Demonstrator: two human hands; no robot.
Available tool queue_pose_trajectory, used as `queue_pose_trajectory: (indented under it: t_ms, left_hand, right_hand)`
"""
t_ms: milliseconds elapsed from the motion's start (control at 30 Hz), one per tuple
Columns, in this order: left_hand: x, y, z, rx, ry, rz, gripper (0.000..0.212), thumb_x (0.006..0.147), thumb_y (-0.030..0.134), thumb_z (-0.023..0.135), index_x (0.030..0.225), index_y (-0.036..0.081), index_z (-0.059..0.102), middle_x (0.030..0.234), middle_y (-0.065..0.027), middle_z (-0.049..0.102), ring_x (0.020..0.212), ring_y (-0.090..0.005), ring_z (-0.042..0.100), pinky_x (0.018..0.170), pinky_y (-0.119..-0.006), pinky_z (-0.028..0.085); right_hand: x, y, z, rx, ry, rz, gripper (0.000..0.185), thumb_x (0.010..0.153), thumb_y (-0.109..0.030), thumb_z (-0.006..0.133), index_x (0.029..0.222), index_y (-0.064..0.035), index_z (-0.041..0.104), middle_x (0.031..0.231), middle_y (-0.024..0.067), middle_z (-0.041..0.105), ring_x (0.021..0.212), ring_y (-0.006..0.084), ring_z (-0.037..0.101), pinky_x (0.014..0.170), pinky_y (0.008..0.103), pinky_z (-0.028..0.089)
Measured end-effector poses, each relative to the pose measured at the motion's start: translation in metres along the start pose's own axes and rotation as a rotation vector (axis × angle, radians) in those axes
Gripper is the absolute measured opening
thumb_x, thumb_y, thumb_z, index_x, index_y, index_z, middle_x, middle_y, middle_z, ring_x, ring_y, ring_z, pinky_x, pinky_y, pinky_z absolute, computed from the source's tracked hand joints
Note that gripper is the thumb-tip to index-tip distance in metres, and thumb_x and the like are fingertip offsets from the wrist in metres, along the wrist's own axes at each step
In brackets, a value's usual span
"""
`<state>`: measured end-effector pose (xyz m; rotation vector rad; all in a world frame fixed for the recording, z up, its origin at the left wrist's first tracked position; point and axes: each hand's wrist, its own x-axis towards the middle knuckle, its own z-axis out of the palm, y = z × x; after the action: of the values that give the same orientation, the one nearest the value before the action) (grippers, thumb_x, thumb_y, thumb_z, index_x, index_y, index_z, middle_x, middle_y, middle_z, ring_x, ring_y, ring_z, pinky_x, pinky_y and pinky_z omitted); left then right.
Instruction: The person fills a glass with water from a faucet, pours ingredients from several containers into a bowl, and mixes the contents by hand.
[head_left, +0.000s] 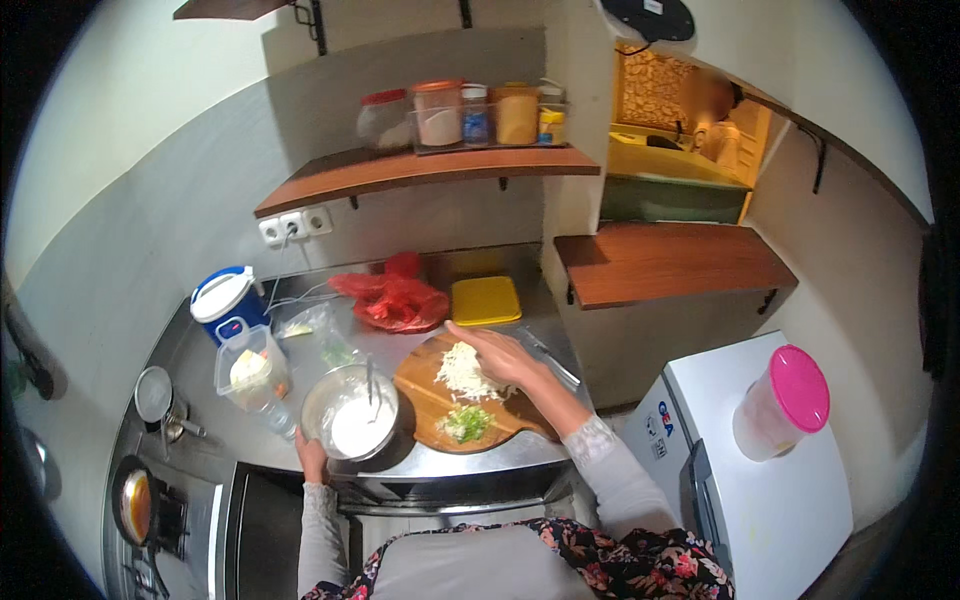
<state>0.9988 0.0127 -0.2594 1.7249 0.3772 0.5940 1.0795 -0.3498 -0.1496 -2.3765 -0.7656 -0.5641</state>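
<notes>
My left hand is at the lower left side of a metal mixing bowl, gripping its wall. White flour-like powder or batter lies in the bowl, and a metal utensil handle leans out of it. My right hand is over a heap of shredded white vegetable on a round wooden cutting board. Its thumb points away to the left; the other fingers are partly hidden, so their hold is unclear. Chopped green onion makes a smaller pile nearer me on the board.
Right of the board lies a knife. Behind are a red plastic bag and yellow lid. A clear container and blue rice cooker stand left, a frying pan lower left. A person is beyond the opening.
</notes>
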Motion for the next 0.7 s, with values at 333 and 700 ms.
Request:
queue_pose_trajectory:
  t_ms: [333,700]
  left_hand:
    - [0.046,-0.158,-0.049,0.41,0.164,0.135,0.052,0.066,-0.006,0.035,0.118,-0.01,0.036,0.115,-0.0219,0.046,0.105,-0.0303,0.045,0.093,-0.03,0.032]
    - [0.023,-0.035,-0.017,0.007,-0.113,-0.042,0.056,0.064,-0.01,0.035,0.12,-0.009,0.033,0.112,-0.0202,0.047,0.103,-0.0264,0.046,0.091,-0.029,0.033]
  right_hand:
    - [0.0,-0.09,0.057,0.516,-0.501,0.083,0.034,0.078,-0.014,0.049,0.112,-0.0081,0.052,0.084,0.017,0.059,0.076,0.0255,0.059,0.069,0.0362,0.045]
    - [-0.028,-0.082,0.072,0.494,-0.361,0.196,0.037,0.081,-0.022,0.048,0.114,-0.0059,0.051,0.085,0.0167,0.061,0.075,0.0257,0.059,0.07,0.0347,0.045]
